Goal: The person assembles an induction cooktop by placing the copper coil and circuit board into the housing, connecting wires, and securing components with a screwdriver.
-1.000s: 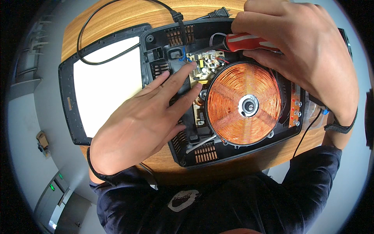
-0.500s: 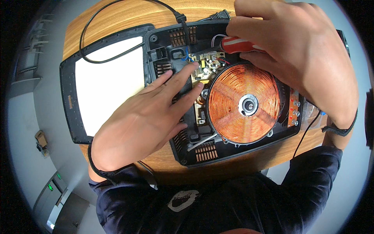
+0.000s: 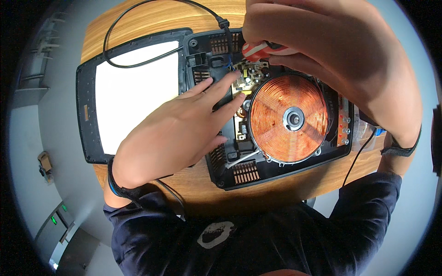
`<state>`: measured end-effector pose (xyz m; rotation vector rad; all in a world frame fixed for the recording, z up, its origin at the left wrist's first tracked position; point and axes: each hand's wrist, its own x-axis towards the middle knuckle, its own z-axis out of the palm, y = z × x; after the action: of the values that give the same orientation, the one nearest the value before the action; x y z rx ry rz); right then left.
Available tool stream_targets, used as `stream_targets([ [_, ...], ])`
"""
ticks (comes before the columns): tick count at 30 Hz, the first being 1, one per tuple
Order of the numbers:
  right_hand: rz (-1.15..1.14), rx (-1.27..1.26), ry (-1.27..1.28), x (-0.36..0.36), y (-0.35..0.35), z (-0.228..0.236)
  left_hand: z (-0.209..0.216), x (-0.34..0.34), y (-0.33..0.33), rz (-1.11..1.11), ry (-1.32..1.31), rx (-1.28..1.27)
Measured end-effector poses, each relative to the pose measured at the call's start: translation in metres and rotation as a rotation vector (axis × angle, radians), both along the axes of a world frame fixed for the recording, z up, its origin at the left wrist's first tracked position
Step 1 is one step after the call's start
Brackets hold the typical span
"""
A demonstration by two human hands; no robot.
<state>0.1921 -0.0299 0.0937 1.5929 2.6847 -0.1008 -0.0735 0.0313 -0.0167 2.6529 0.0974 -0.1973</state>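
An opened induction cooker's black housing (image 3: 276,180) lies in front of me, its round copper coil (image 3: 271,138) exposed. My left hand (image 3: 170,124) is open, fingers spread, with its fingertips at the edge of the circuit board (image 3: 251,82) left of the coil. Above the board, my right hand (image 3: 317,34) is closed around the red and grey handle of a screwdriver (image 3: 254,52). The tool's tip cannot be made out against the dark housing. Blue wires (image 3: 230,62) run near the power cord's entry, just above my left fingertips.
To the left lies the cooker's black-framed top panel (image 3: 138,87), its white face bright. A black power cord (image 3: 107,41) loops across it. A small board with red lights (image 3: 341,126) sits at the housing's right end. Everything rests on a wooden table (image 3: 193,184).
My right hand has moved left with the screwdriver, whose handle is now nearer the cord entry. The left hand stays at the board. The whole view has shifted slightly.
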Motion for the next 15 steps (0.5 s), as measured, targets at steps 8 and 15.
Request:
stream_targets([
  [8,0.023,-0.019,0.060,-0.006,0.009,0.002,-0.004,-0.002,-0.002,0.004,-0.042,0.033],
  [15,-0.084,-0.142,-0.088,-0.037,-0.002,0.052,-0.007,-0.002,-0.002,0.000,-0.055,0.043],
])
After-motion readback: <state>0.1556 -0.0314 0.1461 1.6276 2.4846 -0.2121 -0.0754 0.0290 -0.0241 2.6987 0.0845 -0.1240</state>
